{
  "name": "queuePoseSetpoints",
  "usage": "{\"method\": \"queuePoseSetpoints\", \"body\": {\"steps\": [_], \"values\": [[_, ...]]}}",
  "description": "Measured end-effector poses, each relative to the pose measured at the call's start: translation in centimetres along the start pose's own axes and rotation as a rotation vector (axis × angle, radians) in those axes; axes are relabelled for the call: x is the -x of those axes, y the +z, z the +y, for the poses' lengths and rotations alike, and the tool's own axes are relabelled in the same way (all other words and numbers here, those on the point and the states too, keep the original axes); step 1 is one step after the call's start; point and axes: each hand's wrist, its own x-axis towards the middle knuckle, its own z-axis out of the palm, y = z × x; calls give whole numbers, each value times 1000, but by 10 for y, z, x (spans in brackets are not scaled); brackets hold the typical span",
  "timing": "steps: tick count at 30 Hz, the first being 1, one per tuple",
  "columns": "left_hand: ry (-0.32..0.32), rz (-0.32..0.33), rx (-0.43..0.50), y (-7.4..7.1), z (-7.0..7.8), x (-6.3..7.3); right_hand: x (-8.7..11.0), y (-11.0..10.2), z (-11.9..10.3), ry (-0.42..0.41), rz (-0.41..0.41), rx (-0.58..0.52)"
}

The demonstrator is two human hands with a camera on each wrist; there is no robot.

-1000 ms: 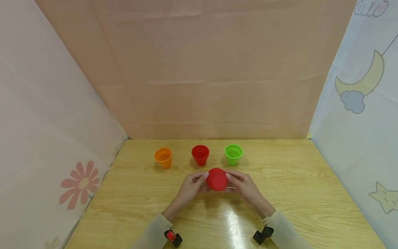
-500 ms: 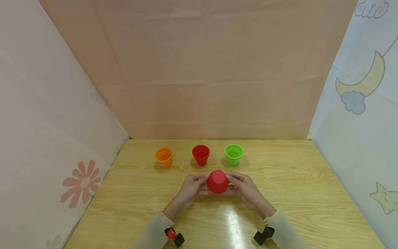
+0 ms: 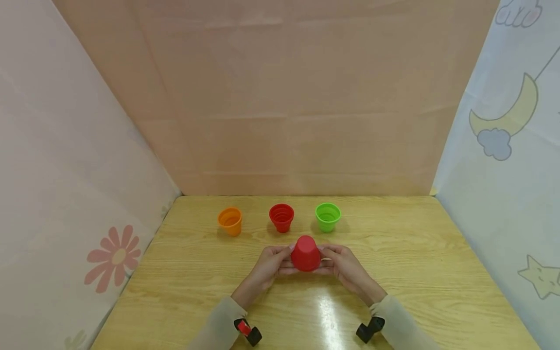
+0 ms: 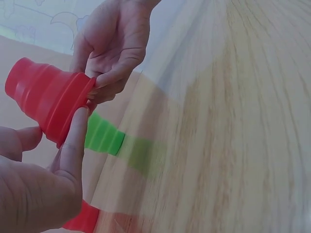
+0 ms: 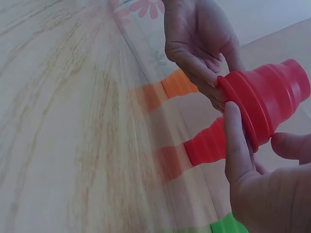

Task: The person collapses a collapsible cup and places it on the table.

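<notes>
A red collapsible cup [image 3: 306, 254], stepped in rings and stretched out, is held upside down above the table between both hands. My left hand [image 3: 268, 265] pinches its rim from the left, thumb on the wall and fingers under the rim; the left wrist view shows this cup [image 4: 46, 97] up close. From the other side my right hand [image 3: 349, 267] grips the same rim in the same manner. Behind the hands a second red cup [image 3: 282, 218] stands upright, with an orange cup [image 3: 230, 221] to its left and a green cup [image 3: 327, 217] to its right.
The wooden table [image 3: 183, 282] reaches back to a plain beige cloth wall [image 3: 280, 121]. Printed cloth walls rise at the left [image 3: 65, 170] and right [image 3: 490, 204] sides. Each wrist wears a small black camera.
The cup in my hands was nearly flat a second ago; its base has risen ring by ring, and it is now tall. Both hands have stayed almost in place.
</notes>
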Motion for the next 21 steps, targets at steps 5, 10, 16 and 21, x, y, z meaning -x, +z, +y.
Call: {"method": "queuePoseSetpoints", "body": {"steps": [5, 10, 16, 21], "values": [[2, 15, 6, 2, 0, 0, 0, 1, 0, 17, 12, 5], [4, 17, -1, 1, -1, -1, -2, 1, 1, 18, 4, 3], [-3, 19, -18, 1, 0, -4, -4, 0, 0, 27, -2, -3], [-18, 21, -32, 0, -1, -7, -7, 0, 1, 43, 11, -8]]}}
